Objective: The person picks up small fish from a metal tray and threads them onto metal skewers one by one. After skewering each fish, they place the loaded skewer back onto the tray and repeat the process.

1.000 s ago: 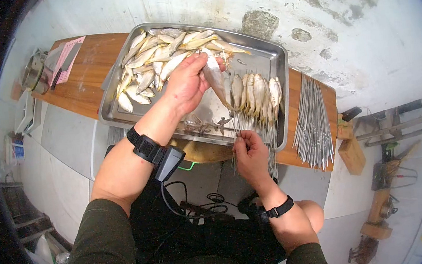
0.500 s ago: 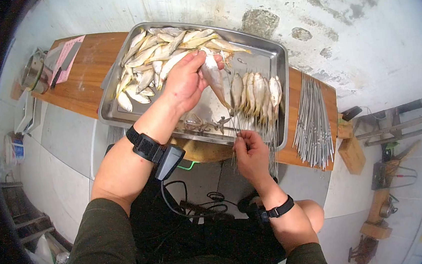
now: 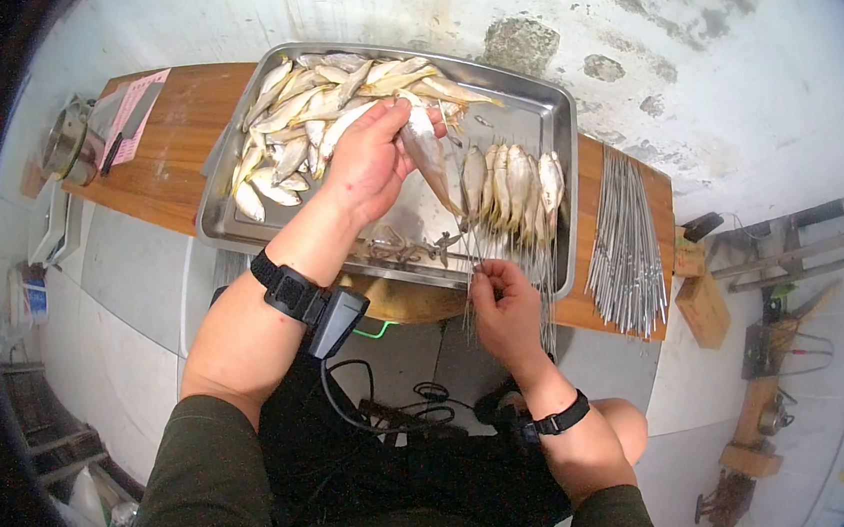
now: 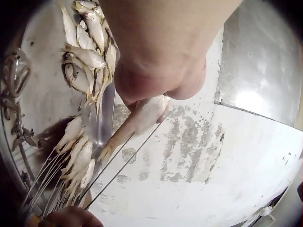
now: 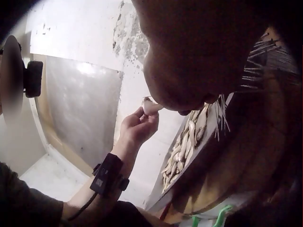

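My left hand (image 3: 373,167) grips a silvery fish (image 3: 424,148) by its upper end, tail hanging down, over the metal tray (image 3: 570,120). In the left wrist view, two thin metal skewers (image 4: 124,164) run from that fish (image 4: 147,113) toward my right hand (image 4: 71,217). Below the tail, my right hand (image 3: 507,316) pinches the skewers' lower ends at the tray's near edge. Skewered fish (image 3: 516,190) lie side by side in the tray's right part. Loose fish (image 3: 279,115) are heaped at its left.
A bundle of metal skewers (image 3: 626,246) lies on the wooden table (image 3: 197,102) right of the tray. At the left are a knife (image 3: 125,134) on pink paper and a metal container (image 3: 71,149). A stained wall (image 3: 623,35) rises behind. Dark scraps (image 3: 396,249) lie along the tray's near side.
The left hand and its fish have shifted very slightly left. The right hand stays almost where it was, with the same hold.
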Available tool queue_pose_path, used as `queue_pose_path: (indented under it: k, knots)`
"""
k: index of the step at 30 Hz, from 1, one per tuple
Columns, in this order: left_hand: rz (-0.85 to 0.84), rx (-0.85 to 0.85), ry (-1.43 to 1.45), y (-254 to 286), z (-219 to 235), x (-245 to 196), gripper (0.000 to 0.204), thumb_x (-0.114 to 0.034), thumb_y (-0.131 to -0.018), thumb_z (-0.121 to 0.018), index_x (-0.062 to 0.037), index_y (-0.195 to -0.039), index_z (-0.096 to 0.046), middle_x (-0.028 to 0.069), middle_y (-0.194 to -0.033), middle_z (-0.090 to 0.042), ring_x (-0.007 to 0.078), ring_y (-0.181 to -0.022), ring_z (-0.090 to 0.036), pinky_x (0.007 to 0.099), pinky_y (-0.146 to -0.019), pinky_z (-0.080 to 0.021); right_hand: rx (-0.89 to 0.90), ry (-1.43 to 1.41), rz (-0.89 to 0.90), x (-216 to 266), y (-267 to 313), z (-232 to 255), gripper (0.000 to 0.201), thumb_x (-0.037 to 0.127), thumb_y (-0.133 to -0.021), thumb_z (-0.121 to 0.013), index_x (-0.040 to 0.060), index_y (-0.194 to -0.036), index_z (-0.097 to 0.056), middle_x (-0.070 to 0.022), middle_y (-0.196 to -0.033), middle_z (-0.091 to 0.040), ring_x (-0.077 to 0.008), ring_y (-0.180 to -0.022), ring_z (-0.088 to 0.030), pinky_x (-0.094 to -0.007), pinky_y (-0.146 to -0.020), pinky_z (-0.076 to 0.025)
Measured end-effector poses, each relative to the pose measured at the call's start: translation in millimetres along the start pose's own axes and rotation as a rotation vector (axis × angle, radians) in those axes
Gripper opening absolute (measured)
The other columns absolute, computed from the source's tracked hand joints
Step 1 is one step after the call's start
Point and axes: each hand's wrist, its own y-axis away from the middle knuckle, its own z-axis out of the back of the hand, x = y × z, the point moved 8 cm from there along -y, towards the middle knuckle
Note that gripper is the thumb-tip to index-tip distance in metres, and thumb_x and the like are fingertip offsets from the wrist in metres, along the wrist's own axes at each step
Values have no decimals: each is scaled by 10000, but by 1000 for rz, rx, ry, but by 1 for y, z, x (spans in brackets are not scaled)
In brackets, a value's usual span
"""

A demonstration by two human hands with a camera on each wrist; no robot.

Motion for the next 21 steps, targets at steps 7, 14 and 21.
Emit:
queue_pose_path:
  k: [7, 14, 21]
  knots:
    - [8, 9, -26, 1, -3, 5, 169, -159, -980, -446, -17, -1025, -526, 115, -979, -645, 209, -893, -639, 336, -826, -522, -2, -8, -5, 1, -2, -3, 107, 68, -905, -549, -18, -966, -566, -19, -725, -599, -56, -653, -533, -209, -602, -437]
    - [18, -18, -25, 2, -3, 10, 190, -164, -981, -442, -2, -1044, -520, 126, -979, -649, 224, -913, -641, 345, -845, -520, 7, -59, -35, -2, 0, -14, 112, 67, -915, -535, -23, -979, -545, -17, -733, -589, -60, -663, -531, -212, -616, -437]
    - [5, -6, -25, 3, -5, 2, 171, -154, -980, -439, -8, -1036, -509, 147, -1013, -650, 240, -926, -641, 353, -861, -518, 8, -45, -23, -3, -4, -16, 109, 60, -916, -529, -28, -979, -539, -18, -729, -583, -64, -665, -532, -211, -617, -436]
